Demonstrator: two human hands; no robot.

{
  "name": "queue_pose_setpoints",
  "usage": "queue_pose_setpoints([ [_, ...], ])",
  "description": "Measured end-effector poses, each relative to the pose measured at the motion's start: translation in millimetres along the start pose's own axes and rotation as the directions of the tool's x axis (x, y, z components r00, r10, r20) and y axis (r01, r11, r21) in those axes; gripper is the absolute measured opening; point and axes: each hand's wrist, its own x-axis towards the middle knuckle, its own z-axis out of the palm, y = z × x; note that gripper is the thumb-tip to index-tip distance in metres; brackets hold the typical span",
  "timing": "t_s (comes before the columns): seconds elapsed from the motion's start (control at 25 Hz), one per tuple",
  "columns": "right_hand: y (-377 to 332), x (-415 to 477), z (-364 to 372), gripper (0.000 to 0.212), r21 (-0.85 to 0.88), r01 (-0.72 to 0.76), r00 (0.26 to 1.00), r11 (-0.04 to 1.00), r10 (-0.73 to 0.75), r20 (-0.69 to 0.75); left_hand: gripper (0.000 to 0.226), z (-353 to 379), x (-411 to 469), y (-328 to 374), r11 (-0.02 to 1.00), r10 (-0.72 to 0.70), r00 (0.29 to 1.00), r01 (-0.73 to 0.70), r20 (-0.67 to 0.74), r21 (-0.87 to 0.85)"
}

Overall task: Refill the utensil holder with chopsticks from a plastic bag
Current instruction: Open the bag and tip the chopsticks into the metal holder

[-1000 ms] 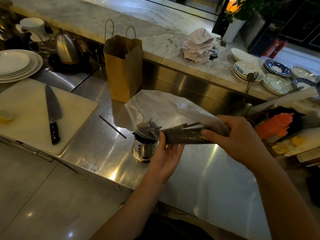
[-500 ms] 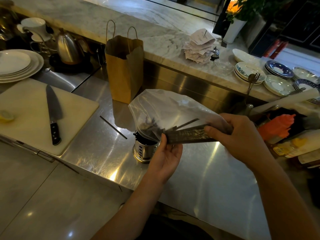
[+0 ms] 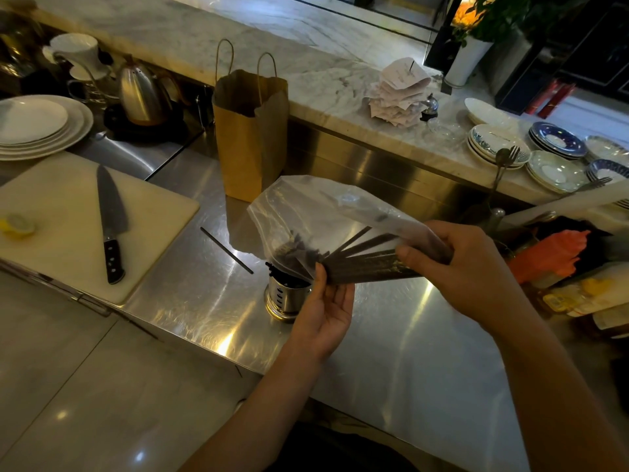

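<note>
The utensil holder (image 3: 287,298) stands on the counter (image 3: 408,352) under the plastic bag (image 3: 323,212). From it, a loose chopstick (image 3: 226,250) lies at ten o'clock, a paper bag (image 3: 248,137) at eleven, a cutting board (image 3: 51,247) at nine.

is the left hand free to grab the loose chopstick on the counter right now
Probably not yet: the left hand holds the bag at the holder. The way itself looks free, since the loose chopstick lies on bare counter just left of it.
</note>
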Motion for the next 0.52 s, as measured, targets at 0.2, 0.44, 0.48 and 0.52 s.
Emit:
queue_pose_setpoints([
  [0.2,-1.9,2.5,-3.1,0.008,0.006,0.027,1.000,1.000,-0.027,-0.011,0.035,1.2,0.1,0.9,1.000,0.006,1.000,-0.005,0.019,-0.016],
  [0.44,-4.8,6.1,-2.3,0.019,-0.006,0.044,0.999,0.999,-0.044,0.006,0.035,2.1,0.8,0.2,0.998,0.010,1.000,-0.008,0.019,-0.064],
  [0.48,-5.4,6.8,-1.6,0.018,-0.010,0.044,0.999,0.999,-0.044,0.009,0.034,2.9,1.0,0.0,0.998,0.017,1.000,-0.016,0.015,-0.068],
  [0.52,-5.9,7.2,-1.0,0.018,-0.018,0.045,0.999,0.999,-0.045,0.009,0.033,3.5,1.0,-0.2,0.997,0.026,1.000,-0.026,0.009,-0.068],
])
